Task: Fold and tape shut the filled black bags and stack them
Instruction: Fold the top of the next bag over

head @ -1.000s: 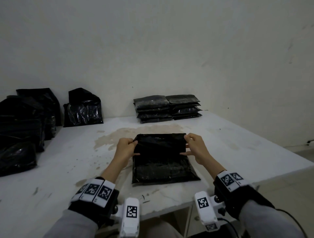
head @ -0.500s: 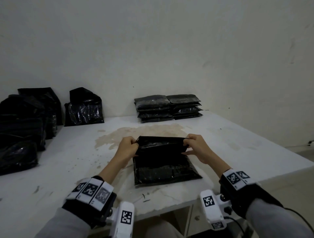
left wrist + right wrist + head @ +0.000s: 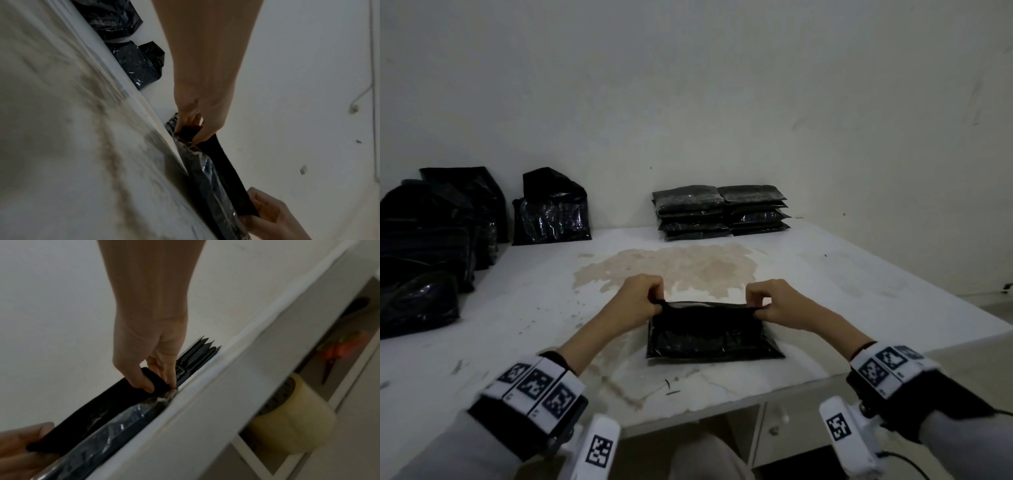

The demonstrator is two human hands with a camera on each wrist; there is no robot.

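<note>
**Black bag: top flap mid-fold, tape next**

The black bag (image 3: pixel 709 337) lies flat on the white table (image 3: pixel 859 274) just in front of me, near the front edge; my left hand (image 3: pixel 642 298) pinches the left end of its top flap and my right hand (image 3: pixel 770 303) pinches the right end, fingers and thumb curled onto the plastic on both sides; the flap is lifted and turned over toward me, so I judge the fold is in hand and not yet pressed flat.

Next, I think, the fold wants creasing down, with one hand holding it while the other fetches the tape roll (image 3: pixel 287 418) from the shelf under the table.

Count: one bag being worked; two finished stacks (image 3: pixel 719 212) side by side at the wall, each about four high; unfolded bags (image 3: pixel 441 236) heaped at the left, number unclear; one tape roll.
</note>
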